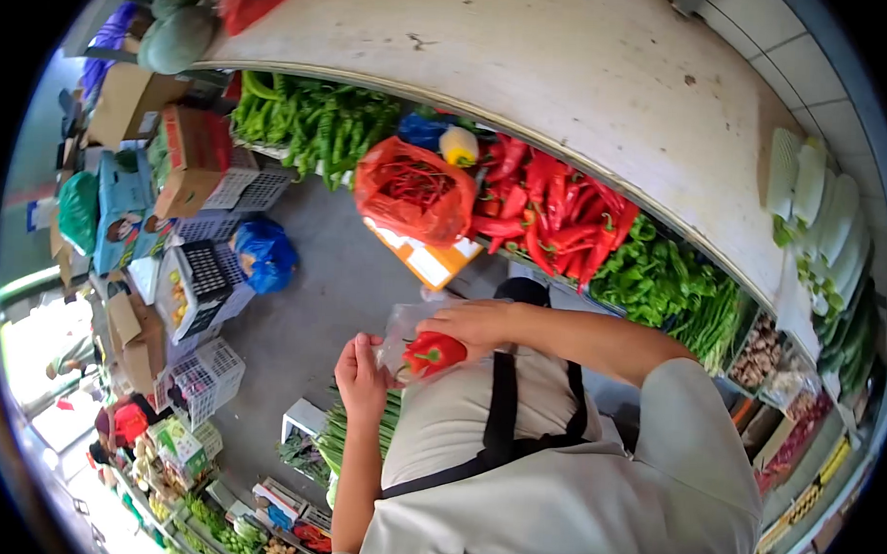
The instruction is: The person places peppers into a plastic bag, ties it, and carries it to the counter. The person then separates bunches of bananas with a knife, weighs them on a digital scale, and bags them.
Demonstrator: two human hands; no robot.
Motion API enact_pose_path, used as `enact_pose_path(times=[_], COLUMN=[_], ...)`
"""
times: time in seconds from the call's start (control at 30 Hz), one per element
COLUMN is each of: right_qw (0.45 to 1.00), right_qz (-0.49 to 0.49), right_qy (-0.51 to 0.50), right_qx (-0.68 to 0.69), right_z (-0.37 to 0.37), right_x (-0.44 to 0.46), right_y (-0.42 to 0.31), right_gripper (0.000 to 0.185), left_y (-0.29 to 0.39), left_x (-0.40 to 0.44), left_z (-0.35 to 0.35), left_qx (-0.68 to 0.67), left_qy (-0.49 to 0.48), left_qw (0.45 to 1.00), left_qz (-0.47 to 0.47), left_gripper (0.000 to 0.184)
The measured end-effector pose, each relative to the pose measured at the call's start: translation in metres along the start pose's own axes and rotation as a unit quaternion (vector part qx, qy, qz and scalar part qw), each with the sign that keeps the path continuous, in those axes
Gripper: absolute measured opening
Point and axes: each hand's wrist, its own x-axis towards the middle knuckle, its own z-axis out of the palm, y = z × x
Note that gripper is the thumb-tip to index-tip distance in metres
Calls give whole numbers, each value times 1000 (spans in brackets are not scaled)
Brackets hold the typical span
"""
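Note:
A red bell pepper (434, 354) with a green stem lies at a clear plastic bag (400, 324) in front of my torso. My right hand (469, 327) is wrapped over the pepper's upper side, its fingertips hidden behind pepper and plastic. To the left, my left hand (363, 372) pinches the bag's edge between thumb and fingers. Beyond the hands, a red bag (414, 190) of thin red chilies rests on an orange and white box (434, 262).
Long red peppers (563, 208), green peppers (322, 126) and leafy greens (658, 285) line the shelf under a pale board (491, 44). Crates (206, 371) and cardboard boxes (189, 161) stand left on the grey floor (306, 292). A person in red (129, 423) is at lower left.

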Motion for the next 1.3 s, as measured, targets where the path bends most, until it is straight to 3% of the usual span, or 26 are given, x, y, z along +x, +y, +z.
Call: enact_pose_path(times=[0.07,0.13,0.2,0.27,0.3,0.33,0.4,0.47,0.5,0.6,0.63,0.7,0.8,0.87,0.9,1.0,1.07,1.1,1.13,1.17,1.2,1.27,1.3], right_qw=[1000,990,985,969,968,966,964,921,931,910,909,921,939,945,948,951,958,963,961,969,974,969,971], right_qz=[1,62,74,159,159,182,206,330,319,372,374,361,324,308,294,274,260,242,247,197,149,152,102], right_qy=[-13,-51,-55,-90,-88,-82,-75,-149,-88,-123,-122,-11,18,39,51,63,39,44,47,25,2,24,81], right_qx=[-2,-118,-146,-168,-171,-161,-151,-143,-154,-137,-136,-145,-112,-105,-111,-128,-116,-115,-116,-145,-173,-194,-200], right_z=[-4,-4,3,16,18,19,11,-12,-8,-22,-23,-26,-30,-29,-25,-21,-39,-42,-39,-35,-30,-39,-34], right_x=[0,3,5,7,7,6,2,-6,-17,-21,-26,-38,-53,-63,-67,-74,-76,-79,-80,-79,-82,-87,-89], right_y=[0,-8,-14,-10,-7,-3,-5,-13,-12,-20,-21,-22,-27,-28,-28,-25,-36,-35,-25,-13,-4,-16,-11], right_gripper=[86,86,88,95,95,100,104,106,111,109,109,86,74,73,75,74,72,55,55,48,43,39,38], left_y=[0,-8,-18,-29,1,-5,-23,-21,-31,-46,-50,-65,-67,-28,-38,-30,-52,-44,-38,-37,-34,-30,-39], left_x=[-2,-4,0,6,-1,3,12,17,23,22,23,26,20,0,8,8,18,15,14,13,13,18,23], left_z=[5,2,-7,-13,0,-2,-10,-15,-20,-18,-19,-21,-24,-9,-16,-8,-17,-16,-10,-9,-7,-4,-9], left_qx=[8,93,168,392,366,366,197,208,257,299,278,256,184,291,393,393,350,282,209,200,197,169,62], left_qy=[-17,-23,-50,-123,-136,-136,-42,-12,30,82,77,72,30,-74,-103,-88,-50,-3,42,66,56,117,70], left_qw=[1000,995,984,904,920,920,979,977,962,937,947,956,978,948,900,907,921,951,972,960,961,938,976], left_qz=[-22,-4,15,118,14,18,26,44,86,160,141,123,94,102,159,125,161,130,98,185,185,279,195], left_gripper=[32,26,32,40,35,35,27,25,25,27,27,26,26,28,28,25,21,20,18,18,18,20,23])
